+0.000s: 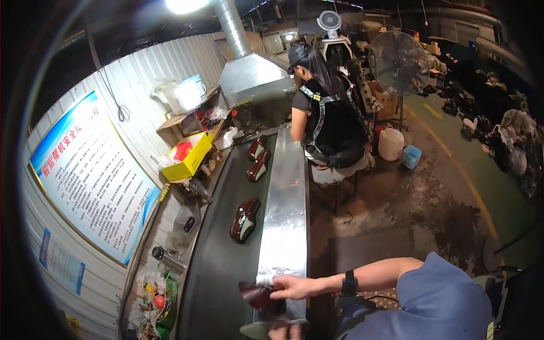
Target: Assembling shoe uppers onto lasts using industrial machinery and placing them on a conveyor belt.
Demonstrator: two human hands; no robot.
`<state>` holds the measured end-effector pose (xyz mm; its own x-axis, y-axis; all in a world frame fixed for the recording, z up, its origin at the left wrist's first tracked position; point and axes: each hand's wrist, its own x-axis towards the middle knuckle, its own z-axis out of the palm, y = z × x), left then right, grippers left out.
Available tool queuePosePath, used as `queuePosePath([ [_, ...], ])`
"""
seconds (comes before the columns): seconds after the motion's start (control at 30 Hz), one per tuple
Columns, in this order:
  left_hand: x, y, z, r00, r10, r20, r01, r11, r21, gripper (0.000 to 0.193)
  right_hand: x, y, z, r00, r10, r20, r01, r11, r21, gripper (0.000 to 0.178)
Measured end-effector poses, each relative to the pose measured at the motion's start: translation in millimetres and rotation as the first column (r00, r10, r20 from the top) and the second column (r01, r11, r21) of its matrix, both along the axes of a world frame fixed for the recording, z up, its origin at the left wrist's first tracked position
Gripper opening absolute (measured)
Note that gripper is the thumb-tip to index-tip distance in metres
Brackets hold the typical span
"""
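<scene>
We are in what looks like a shoe factory workshop: dark red shoes [245, 222] lie along a conveyor belt [218, 249], a metal hood [252, 76] with ducting [233, 31] rises behind, and a co-worker [334, 127] sits alongside it.

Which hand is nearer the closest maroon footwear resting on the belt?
Right. The right hand, gripping a dark red shoe, is below the maroon footwear in the picture; the left hand is farther off, at the lower edge.
</scene>
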<state>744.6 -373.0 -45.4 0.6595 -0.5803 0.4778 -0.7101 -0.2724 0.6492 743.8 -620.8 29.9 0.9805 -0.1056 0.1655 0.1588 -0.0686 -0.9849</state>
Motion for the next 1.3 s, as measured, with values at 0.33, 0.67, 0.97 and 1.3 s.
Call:
queuePosePath([
  [0.33,24.0,0.7,147.1,0.227,-0.653,-0.722,-0.546,0.529,-0.65,0.052,-8.0,80.3,37.6,0.934,0.348,-0.075,-0.33,0.925,0.189,0.05],
  [0.67,2.0,47.5,218.3,0.566,-0.242,-0.788,-0.406,0.75,-0.522,0.056,-64.9,101.9,106.8,0.904,0.381,0.193,-0.287,0.877,-0.385,0.049],
  [0.97,67.2,-6.8,143.6,0.849,0.354,-0.393,-0.52,0.693,-0.499,0.037,2.4,113.7,95.0,0.952,0.141,-0.27,-0.001,0.887,0.461,0.063],
  [1.3,74.7,64.4,25.3,-0.041,-0.799,-0.599,-0.771,0.407,-0.491,0.097,-29.9,51.2,15.3,0.887,0.455,0.078,-0.29,0.681,-0.672,0.05],
])
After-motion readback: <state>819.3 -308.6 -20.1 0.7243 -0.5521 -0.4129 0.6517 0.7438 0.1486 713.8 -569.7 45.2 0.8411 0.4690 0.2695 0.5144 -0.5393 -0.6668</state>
